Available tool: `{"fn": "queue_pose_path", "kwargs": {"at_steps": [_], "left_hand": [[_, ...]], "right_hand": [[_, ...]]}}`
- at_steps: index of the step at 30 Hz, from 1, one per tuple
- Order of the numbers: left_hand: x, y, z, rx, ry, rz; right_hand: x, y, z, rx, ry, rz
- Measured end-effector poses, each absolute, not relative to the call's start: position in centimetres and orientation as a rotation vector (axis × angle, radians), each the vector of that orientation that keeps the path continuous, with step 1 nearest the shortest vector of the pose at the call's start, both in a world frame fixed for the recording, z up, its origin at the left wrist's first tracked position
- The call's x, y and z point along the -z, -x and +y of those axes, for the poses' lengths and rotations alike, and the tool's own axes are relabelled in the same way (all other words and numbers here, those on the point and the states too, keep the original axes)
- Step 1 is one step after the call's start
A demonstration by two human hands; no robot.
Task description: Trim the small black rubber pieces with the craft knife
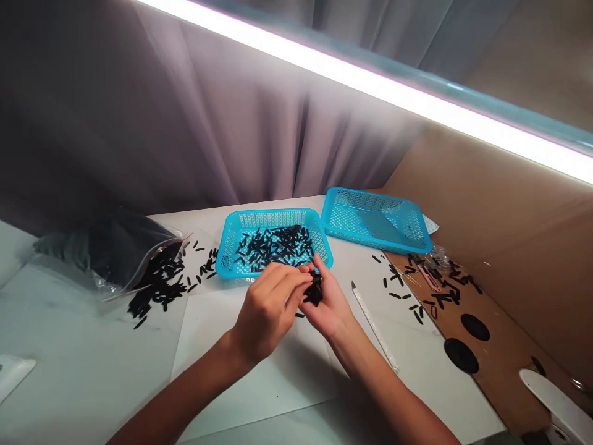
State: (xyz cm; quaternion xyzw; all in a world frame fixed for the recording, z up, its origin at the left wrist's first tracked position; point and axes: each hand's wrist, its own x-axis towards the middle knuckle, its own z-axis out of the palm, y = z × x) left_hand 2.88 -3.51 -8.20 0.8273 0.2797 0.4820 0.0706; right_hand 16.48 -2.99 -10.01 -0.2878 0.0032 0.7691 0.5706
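Observation:
My right hand [330, 303] is turned palm up and cups a small heap of black pieces [314, 289]. Over that heap, my left hand [273, 306] has its fingertips pinched together near the right fingers; whatever lies between them is too small to make out. Just beyond both hands, a blue basket [273, 213] holds many loose, elongated black pieces. Under the hands lies a white sheet [222, 371], with a black piece or two on it.
A clear plastic bag [115, 247] spills black pieces at the left. A second blue basket [375, 225] stands at the back right. A white pen-like tool [375, 327], scattered black pieces and two black discs [461, 355] lie on the right. A bright light bar crosses above.

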Motion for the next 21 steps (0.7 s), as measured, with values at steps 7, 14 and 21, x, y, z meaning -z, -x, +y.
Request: {"fn": "queue_pose_path", "kwargs": {"at_steps": [7, 14, 21], "left_hand": [[5.8, -1.3, -3.6, -1.397, -2.124, 1.022], [4.6, -0.4, -4.2, -1.309, -1.892, 1.043], [4.4, -0.3, -4.1, -1.360, -1.907, 1.007]], "right_hand": [[9.2, -17.2, -4.7, -1.715, 0.844, -0.429], [5.9, -19.1, -6.4, -0.993, 1.107, -1.244], [5.8, -18.3, -7.2, -0.851, 1.100, -1.263]]}}
